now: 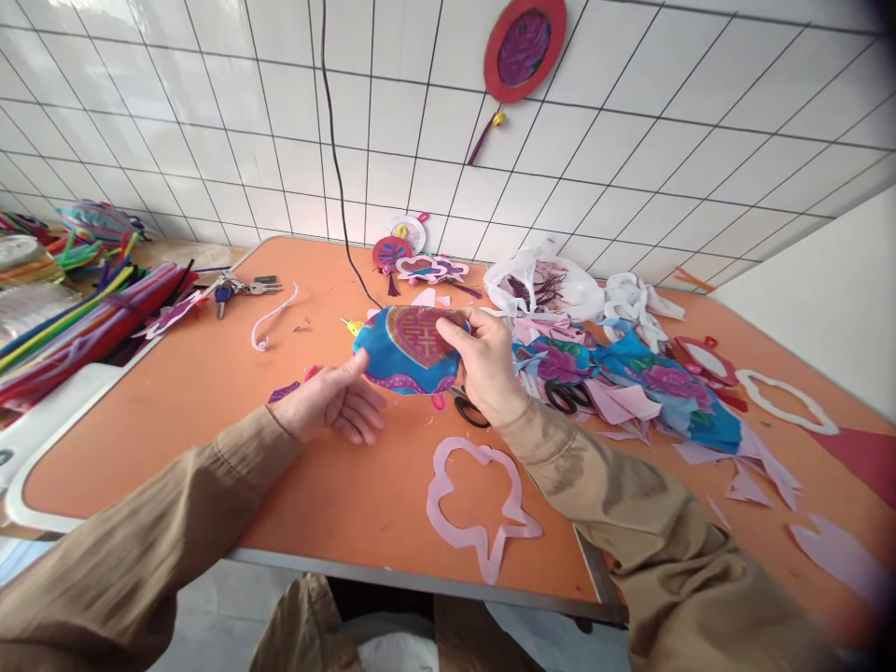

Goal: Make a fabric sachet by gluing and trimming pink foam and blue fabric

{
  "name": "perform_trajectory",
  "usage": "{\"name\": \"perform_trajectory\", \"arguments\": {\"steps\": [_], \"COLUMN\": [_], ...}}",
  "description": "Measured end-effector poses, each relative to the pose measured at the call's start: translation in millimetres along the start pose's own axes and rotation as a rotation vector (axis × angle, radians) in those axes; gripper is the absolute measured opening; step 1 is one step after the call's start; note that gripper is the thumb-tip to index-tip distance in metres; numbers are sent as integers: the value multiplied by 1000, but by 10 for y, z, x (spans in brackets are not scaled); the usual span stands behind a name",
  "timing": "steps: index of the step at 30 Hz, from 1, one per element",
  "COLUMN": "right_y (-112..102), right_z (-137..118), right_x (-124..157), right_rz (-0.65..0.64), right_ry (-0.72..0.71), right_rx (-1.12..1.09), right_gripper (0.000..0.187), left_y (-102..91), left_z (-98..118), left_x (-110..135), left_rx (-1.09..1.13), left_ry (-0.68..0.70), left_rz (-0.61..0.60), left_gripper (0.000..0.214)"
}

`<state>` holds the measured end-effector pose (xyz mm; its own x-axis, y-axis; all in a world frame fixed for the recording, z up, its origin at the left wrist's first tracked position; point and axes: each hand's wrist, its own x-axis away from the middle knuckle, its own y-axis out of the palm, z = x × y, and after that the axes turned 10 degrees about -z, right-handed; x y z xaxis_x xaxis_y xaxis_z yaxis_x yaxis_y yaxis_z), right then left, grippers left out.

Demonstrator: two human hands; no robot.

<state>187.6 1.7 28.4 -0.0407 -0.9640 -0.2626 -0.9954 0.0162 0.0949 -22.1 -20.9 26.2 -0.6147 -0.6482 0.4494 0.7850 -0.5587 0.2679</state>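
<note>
My right hand (486, 359) pinches the right edge of a blue patterned fabric piece (385, 350), thumb on top. The piece carries a dark red and gold round motif and a purple wavy border, and it is held above the orange table. At its left edge is my left hand (340, 403), thumb tip at the cloth, its other fingers stretched out below and apart from it. Black-handled scissors (472, 409) lie partly hidden beneath my right hand. A pink cloud-shaped paper outline (440, 509) rests closer to the table's front edge.
Blue floral cloth (672, 383) and pink paper scraps (620, 403) crowd the right side. A white plastic bag (546, 280) sits at the back. Keys (242, 287) and a bent pipe cleaner (270, 317) lie left. A black cord (336, 159) hangs along the tiled wall.
</note>
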Motion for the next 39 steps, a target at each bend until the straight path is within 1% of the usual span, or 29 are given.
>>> {"name": "perform_trajectory", "arguments": {"steps": [2,4,6,7,10,12,14,17,19,22,24,27,29,31,34,37,39], "right_y": [34,74,120,143,199,212,201,159,136,122,122,127,134,147,165,138,73], "right_z": [6,21,42,51,70,71,64,50,51,80,106,124,116,98,64,13,-44], "right_x": [24,54,89,106,151,167,169,150,137,138,151,172,184,202,239,252,219], "right_rz": [37,55,59,58,45,15,-51,-195,-256,-259,-245,-264,-309,-352,-371,-417,-458], "right_ry": [51,80,92,94,91,91,127,207,232,217,199,187,188,211,247,196,147], "right_rx": [-112,-180,-214,-221,-227,-220,-216,-192,-130,-2,61,96,79,37,24,90,135], "right_gripper": [19,20,20,20,19,19,20,25,26,32,31,25,23,27,28,23,22], "left_y": [93,177,245,271,313,308,276,198,151,128,145,175,176,161,125,83,52], "left_z": [-50,-95,-135,-153,-188,-197,-193,-175,-158,-132,-119,-118,-129,-141,-147,-125,-102], "left_x": [-24,-61,-111,-136,-198,-216,-216,-196,-175,-140,-123,-123,-132,-133,-106,-49,-6], "left_rx": [54,99,154,177,262,303,303,180,59,-47,-60,-40,-32,-27,-19,-58,-89], "left_ry": [109,251,402,454,535,542,533,537,553,538,521,540,528,501,494,488,497], "left_rz": [-51,-54,15,52,175,263,333,381,388,366,357,373,386,389,383,369,377], "left_gripper": [63,56,49,45,36,35,36,33,29,29,30,31,31,30,30,27,26]}}
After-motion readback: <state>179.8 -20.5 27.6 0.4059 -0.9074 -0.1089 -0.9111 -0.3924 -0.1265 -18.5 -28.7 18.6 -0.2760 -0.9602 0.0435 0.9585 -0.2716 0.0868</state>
